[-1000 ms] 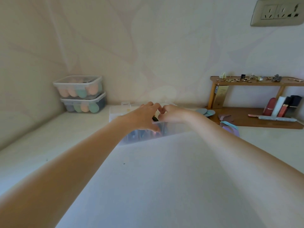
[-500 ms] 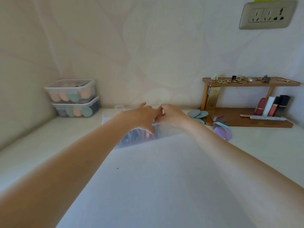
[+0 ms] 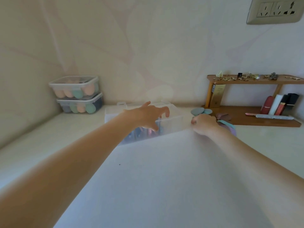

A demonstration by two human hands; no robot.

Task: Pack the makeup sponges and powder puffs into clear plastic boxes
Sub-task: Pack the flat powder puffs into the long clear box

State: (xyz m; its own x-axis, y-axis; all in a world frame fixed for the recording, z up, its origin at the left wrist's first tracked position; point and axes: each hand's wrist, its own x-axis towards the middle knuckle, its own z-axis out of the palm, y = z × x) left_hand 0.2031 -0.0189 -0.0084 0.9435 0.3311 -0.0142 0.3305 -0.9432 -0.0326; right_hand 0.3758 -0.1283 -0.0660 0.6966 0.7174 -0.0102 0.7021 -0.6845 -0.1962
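Note:
A clear plastic box (image 3: 171, 123) with dark, pink and blue sponges in its left part stands open at the back of the white table. My left hand (image 3: 147, 116) rests over the box with its fingers spread, one finger down the front wall. My right hand (image 3: 204, 125) lies just right of the box, back toward me, fingertips hidden. Beside it lie loose powder puffs: a grey-blue puff (image 3: 197, 111), a teal puff (image 3: 208, 111), a mauve puff (image 3: 222, 116) and a teal and purple pair (image 3: 231, 128).
Two lidded clear boxes (image 3: 74, 87) full of peach and green sponges are stacked in the back left corner. A wooden shelf (image 3: 253, 120) at the back right carries lipsticks, a gold carton and small trinkets. A wall socket (image 3: 274, 11) sits top right.
My hands, which met over the box, have parted. The right hand has moved right, off the box, to the loose puffs. The left hand has spread its fingers over the box.

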